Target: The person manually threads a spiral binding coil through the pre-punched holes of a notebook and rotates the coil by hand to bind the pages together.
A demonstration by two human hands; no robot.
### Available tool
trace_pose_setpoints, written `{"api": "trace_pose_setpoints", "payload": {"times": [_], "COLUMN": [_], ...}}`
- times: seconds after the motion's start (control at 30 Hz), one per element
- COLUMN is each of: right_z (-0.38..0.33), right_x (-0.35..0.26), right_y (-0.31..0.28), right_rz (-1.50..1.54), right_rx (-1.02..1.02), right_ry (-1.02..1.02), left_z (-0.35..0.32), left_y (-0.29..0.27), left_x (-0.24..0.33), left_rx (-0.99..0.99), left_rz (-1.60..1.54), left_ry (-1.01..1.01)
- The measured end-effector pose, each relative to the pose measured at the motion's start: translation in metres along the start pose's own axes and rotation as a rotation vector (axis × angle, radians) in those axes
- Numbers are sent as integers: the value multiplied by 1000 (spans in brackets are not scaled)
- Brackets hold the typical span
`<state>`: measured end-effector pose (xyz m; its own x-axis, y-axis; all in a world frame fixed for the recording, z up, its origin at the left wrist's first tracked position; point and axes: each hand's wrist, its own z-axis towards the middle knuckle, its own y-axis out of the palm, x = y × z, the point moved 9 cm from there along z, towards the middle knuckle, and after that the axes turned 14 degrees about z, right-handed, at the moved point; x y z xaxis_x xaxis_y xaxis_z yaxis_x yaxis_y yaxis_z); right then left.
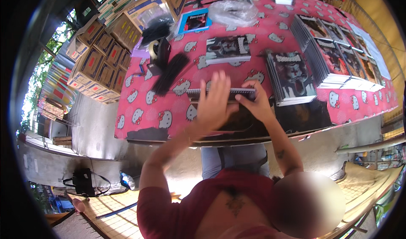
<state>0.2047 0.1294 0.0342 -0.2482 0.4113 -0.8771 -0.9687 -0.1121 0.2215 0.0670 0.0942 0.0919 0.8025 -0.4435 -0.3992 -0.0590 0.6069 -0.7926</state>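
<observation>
A person's right hand (259, 104) pinched one end of a dark, wire-bound notebook (235, 91) near the pink, cat-print surface's (266, 35) front edge; the left hand (215, 100), unclenched, extended across its spine.

Shown: one left hand (215, 96) and one right hand (256, 103) of the wearer, one held spiral-bound book (194, 91), one tape dispenser (161, 56), and one pink-covered table (141, 101).

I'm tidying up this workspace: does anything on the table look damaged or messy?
Yes. The pink tablecloth looks torn or worn away along its near edge, exposing dark patches. Clear plastic also lies crumpled toward the far side.
</observation>
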Motion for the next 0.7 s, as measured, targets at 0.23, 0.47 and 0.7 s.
{"api": "trace_pose_setpoints", "payload": {"times": [0.23, 0.47, 0.7], "right_z": [-3, -5, -7], "right_x": [0, 5, 0], "right_y": [11, 3, 5], "right_rz": [163, -205, -108], "right_rx": [-145, -301, -249], "right_ry": [204, 250, 25], "left_z": [0, 8, 25], "left_y": [-1, -1, -14], "left_x": [-2, 2, 5], "left_rx": [5, 46, 78], "left_rz": [-78, -53, -36], "left_ry": [-27, -21, -46]}}
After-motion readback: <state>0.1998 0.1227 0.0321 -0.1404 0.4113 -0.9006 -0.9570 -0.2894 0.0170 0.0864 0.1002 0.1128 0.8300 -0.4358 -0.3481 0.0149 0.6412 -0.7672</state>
